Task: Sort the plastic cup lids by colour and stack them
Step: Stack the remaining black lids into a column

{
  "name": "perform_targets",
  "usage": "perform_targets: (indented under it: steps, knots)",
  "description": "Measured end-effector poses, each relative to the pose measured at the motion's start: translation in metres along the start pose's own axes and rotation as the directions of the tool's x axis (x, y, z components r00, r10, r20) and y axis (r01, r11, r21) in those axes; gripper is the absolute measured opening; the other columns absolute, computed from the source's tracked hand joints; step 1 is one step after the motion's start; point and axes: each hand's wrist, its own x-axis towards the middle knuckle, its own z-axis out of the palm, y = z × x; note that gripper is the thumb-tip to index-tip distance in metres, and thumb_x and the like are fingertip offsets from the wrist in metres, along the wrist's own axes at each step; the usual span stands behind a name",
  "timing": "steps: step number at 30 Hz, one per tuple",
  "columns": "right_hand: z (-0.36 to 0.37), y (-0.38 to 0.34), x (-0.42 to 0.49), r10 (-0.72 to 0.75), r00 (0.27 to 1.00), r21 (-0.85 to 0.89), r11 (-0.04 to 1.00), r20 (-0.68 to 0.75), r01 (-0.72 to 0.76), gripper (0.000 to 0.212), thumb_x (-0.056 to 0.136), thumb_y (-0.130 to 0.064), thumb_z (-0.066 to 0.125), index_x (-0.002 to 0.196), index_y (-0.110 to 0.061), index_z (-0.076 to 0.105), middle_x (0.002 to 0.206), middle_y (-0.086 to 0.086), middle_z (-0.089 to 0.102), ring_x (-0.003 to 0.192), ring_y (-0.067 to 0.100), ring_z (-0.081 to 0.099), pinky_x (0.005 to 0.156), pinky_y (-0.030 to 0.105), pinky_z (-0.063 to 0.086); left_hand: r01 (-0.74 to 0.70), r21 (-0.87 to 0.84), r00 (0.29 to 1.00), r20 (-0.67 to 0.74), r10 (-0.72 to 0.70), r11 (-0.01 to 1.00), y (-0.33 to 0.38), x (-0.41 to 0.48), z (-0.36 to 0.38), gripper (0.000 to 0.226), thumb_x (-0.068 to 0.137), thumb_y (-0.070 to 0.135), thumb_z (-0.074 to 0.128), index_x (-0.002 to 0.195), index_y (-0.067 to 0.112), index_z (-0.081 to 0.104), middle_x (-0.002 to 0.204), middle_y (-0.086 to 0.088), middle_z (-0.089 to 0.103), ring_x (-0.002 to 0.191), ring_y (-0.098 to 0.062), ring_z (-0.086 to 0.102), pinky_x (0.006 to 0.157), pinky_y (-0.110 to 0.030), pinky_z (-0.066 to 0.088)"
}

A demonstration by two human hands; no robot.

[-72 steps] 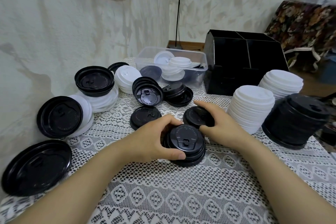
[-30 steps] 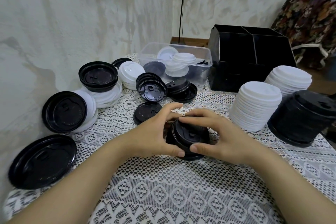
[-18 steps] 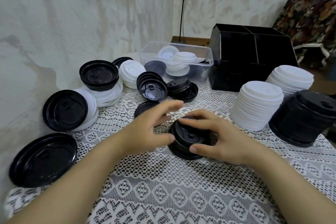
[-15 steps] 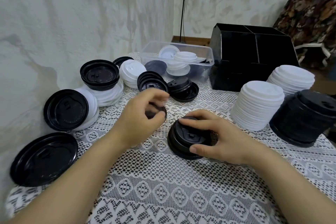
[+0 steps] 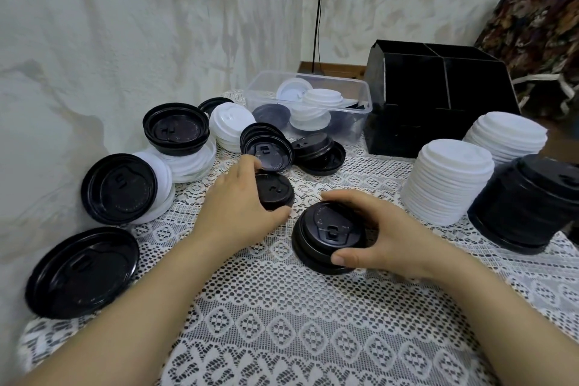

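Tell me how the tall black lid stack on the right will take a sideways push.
The tall black lid stack probably tips or shears apart: it is high and looks tilted. It is thin nested plastic, so likely light. The lace tablecloth may snag its bottom rim, favouring toppling over sliding.

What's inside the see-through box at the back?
The clear plastic box holds a few white cup lids and at least one black lid. What lies underneath them is covered, so I cannot count them all.
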Motion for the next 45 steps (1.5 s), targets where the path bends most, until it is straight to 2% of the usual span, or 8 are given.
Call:
perform_targets:
  steps: [7, 12, 15, 17, 23, 31, 36, 45]
  knots:
    - [0.000, 0.004, 0.001, 0.029, 1.000, 0.080, 0.996, -0.007, -0.029, 0.082, 0.066, -0.024, 0.090, 0.135, -0.035, 0.046, 0.129, -0.018, 0.058, 0.121, -0.003, 0.054, 0.108, 0.029, 0.043, -0.211, -0.442, 0.976, -0.043, 0.214, 0.872, 0.006, -0.007, -0.007, 0.059, 0.062, 0.053, 0.071, 0.111, 0.045, 0.038, 0.119, 0.008, 0.053, 0.112, -0.009, 0.054, 0.095, -0.036, 0.048]
    - [0.001, 0.005, 0.002, -0.027, 1.000, 0.181, 0.983, 0.005, 0.025, 0.094, 0.064, -0.016, 0.091, 0.141, -0.029, 0.040, 0.134, -0.016, 0.057, 0.127, 0.002, 0.052, 0.111, 0.037, 0.041, -0.246, -0.634, 0.933, 0.050, 0.356, 0.733, 0.006, -0.011, -0.006, 0.071, 0.064, 0.038, 0.078, 0.123, 0.037, 0.039, 0.120, 0.010, 0.059, 0.116, -0.016, 0.058, 0.102, -0.040, 0.046]
    - [-0.005, 0.005, 0.001, -0.068, 0.997, 0.244, 0.968, 0.021, 0.061, 0.126, 0.054, -0.044, 0.092, 0.152, -0.038, 0.014, 0.152, -0.015, 0.037, 0.139, -0.001, 0.035, 0.116, 0.029, 0.031, -0.242, -0.641, 0.902, 0.128, 0.412, 0.729, 0.008, -0.013, -0.004, 0.074, 0.065, 0.036, 0.079, 0.127, 0.036, 0.039, 0.129, 0.015, 0.053, 0.127, -0.010, 0.050, 0.110, -0.039, 0.039]
    - [-0.011, 0.001, -0.001, -0.098, 0.995, 0.293, 0.952, 0.030, 0.085, 0.122, 0.054, -0.055, 0.087, 0.150, -0.044, 0.013, 0.154, -0.018, 0.029, 0.141, -0.004, 0.028, 0.113, 0.018, 0.029, -0.240, -0.642, 0.884, 0.165, 0.438, 0.728, 0.010, -0.014, -0.002, 0.073, 0.066, 0.034, 0.077, 0.129, 0.035, 0.039, 0.132, 0.013, 0.053, 0.130, -0.010, 0.047, 0.111, -0.037, 0.037]
    - [-0.013, -0.001, -0.001, -0.098, 0.994, 0.229, 0.968, -0.041, 0.105, 0.079, 0.063, -0.024, 0.083, 0.132, -0.035, 0.048, 0.139, -0.015, 0.053, 0.130, 0.001, 0.048, 0.112, 0.026, 0.037, -0.209, -0.656, 0.857, 0.235, 0.459, 0.725, 0.014, -0.015, 0.002, 0.070, 0.071, 0.023, 0.076, 0.131, 0.025, 0.042, 0.132, 0.016, 0.052, 0.130, -0.005, 0.046, 0.111, -0.029, 0.037]
    - [-0.016, 0.000, -0.002, -0.056, 0.998, 0.162, 0.985, -0.018, 0.058, 0.078, 0.056, -0.026, 0.081, 0.125, -0.041, 0.050, 0.130, -0.027, 0.051, 0.124, -0.012, 0.047, 0.103, 0.010, 0.036, -0.199, -0.611, 0.864, 0.260, 0.432, 0.766, 0.015, -0.013, 0.003, 0.070, 0.065, 0.027, 0.082, 0.124, 0.037, 0.048, 0.129, 0.018, 0.055, 0.122, 0.006, 0.050, 0.099, -0.009, 0.037]
    - [-0.016, 0.002, -0.002, -0.007, 1.000, 0.162, 0.987, 0.014, 0.005, 0.077, 0.056, -0.029, 0.082, 0.125, -0.042, 0.050, 0.129, -0.025, 0.054, 0.122, -0.009, 0.050, 0.103, 0.012, 0.038, -0.197, -0.559, 0.866, 0.286, 0.410, 0.806, 0.014, -0.011, 0.003, 0.070, 0.058, 0.049, 0.082, 0.121, 0.045, 0.050, 0.129, 0.021, 0.051, 0.121, 0.003, 0.050, 0.100, -0.012, 0.039]
    - [-0.015, 0.000, -0.002, 0.031, 0.998, 0.193, 0.980, 0.060, -0.042, 0.076, 0.058, -0.028, 0.080, 0.127, -0.040, 0.049, 0.125, -0.024, 0.058, 0.119, -0.008, 0.055, 0.100, 0.012, 0.042, -0.085, -0.661, 0.867, 0.320, 0.382, 0.746, 0.015, -0.012, 0.001, 0.064, 0.064, 0.028, 0.078, 0.124, 0.022, 0.059, 0.128, 0.015, 0.057, 0.115, 0.005, 0.056, 0.097, -0.012, 0.042]
